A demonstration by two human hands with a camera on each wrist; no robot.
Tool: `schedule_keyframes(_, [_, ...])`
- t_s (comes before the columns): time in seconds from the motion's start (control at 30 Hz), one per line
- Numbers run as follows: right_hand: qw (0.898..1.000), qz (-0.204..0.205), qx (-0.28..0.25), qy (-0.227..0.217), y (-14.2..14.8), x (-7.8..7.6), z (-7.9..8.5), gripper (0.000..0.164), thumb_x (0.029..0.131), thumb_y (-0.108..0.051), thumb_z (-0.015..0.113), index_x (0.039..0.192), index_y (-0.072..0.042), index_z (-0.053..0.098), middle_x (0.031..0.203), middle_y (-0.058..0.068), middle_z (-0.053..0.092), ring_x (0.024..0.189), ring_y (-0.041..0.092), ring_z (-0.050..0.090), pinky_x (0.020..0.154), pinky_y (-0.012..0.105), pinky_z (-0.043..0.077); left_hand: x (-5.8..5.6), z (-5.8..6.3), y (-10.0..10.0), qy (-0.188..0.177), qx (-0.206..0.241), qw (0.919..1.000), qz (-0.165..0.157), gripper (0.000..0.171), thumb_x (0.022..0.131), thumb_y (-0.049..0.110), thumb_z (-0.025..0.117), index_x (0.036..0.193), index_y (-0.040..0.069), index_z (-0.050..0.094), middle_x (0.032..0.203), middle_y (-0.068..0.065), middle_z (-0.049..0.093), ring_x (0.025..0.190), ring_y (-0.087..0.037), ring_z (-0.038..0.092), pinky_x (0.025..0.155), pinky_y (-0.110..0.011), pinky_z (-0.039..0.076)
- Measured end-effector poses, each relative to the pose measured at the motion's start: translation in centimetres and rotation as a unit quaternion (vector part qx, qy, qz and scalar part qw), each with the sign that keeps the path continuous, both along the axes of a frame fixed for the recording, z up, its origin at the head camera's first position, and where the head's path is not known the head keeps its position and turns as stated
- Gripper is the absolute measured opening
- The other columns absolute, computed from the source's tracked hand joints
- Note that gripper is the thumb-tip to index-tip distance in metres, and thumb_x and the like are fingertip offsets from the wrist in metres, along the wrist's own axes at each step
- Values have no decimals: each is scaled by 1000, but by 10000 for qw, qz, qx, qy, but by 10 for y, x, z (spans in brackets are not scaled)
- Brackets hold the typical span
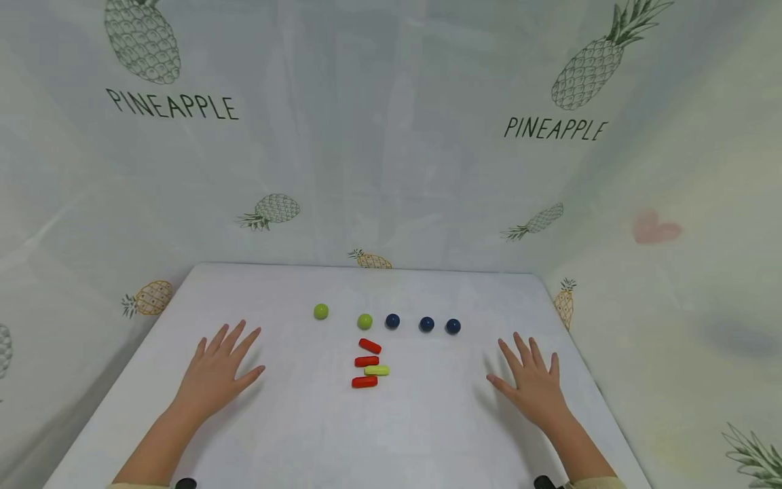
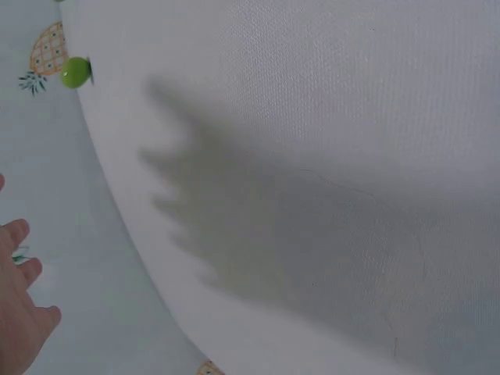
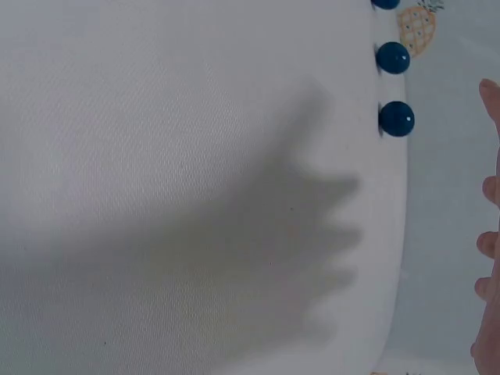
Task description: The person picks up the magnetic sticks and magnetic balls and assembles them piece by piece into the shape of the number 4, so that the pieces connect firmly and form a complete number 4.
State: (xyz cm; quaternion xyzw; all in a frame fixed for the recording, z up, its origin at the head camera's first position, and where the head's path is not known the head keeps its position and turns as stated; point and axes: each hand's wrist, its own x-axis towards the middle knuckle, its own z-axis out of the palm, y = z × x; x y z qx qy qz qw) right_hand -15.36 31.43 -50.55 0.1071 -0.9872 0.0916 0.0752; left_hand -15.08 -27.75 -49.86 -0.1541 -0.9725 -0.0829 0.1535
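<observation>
My left hand point(image 1: 215, 373) hovers above the left side of the white table with fingers spread, holding nothing. On the other side my right hand point(image 1: 533, 382) hangs over the table the same way, its fingers fanned out. Between them, toward the back, lies a row of small balls: a green ball point(image 1: 320, 311), another green ball point(image 1: 364, 321), then a dark blue ball point(image 1: 393, 321), a second blue ball point(image 1: 426, 324) and a third blue ball point(image 1: 453, 327). In front of these are three short red sticks point(image 1: 366, 361) and one yellow-green stick point(image 1: 377, 371).
The white table point(image 1: 305, 435) narrows toward its back edge in the head view. Behind and around it hangs a pale curtain point(image 1: 391, 136) printed with pineapples. Hand shadows fall on the tabletop in both wrist views.
</observation>
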Motion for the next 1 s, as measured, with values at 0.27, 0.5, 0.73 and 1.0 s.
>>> schedule_keyframes(0.27, [9999,56,-45,97,-7,4,1,79,90,-62,55,151,-15,36,157,21,22,143,46,11,102,75,1,1,-1,0,-60,1,10000,28,73,87,46,68,147,15,40,151,-21,35,136,-47,27,105,-70,17])
schedule_keyframes(0.5, [9999,65,-108,113,-13,3,0,78,90,-61,57,150,-14,38,156,21,23,143,46,12,102,75,1,0,-3,0,-182,-5,9998,22,74,87,47,67,148,16,39,151,-22,34,137,-47,26,104,-71,16])
schedule_keyframes(0.73, [9999,56,-76,54,-25,0,-4,79,89,-63,56,150,-15,38,157,19,24,142,45,13,103,74,3,0,-7,2,-197,-6,9998,4,73,87,47,67,147,15,40,151,-22,34,137,-47,26,104,-71,18])
schedule_keyframes(1.0, [9997,99,-144,150,-45,-2,-12,77,87,-55,64,149,-16,40,156,18,26,142,44,16,103,74,5,0,-11,8,-194,-11,9998,-45,73,86,47,68,146,14,41,150,-22,35,136,-47,28,103,-71,20])
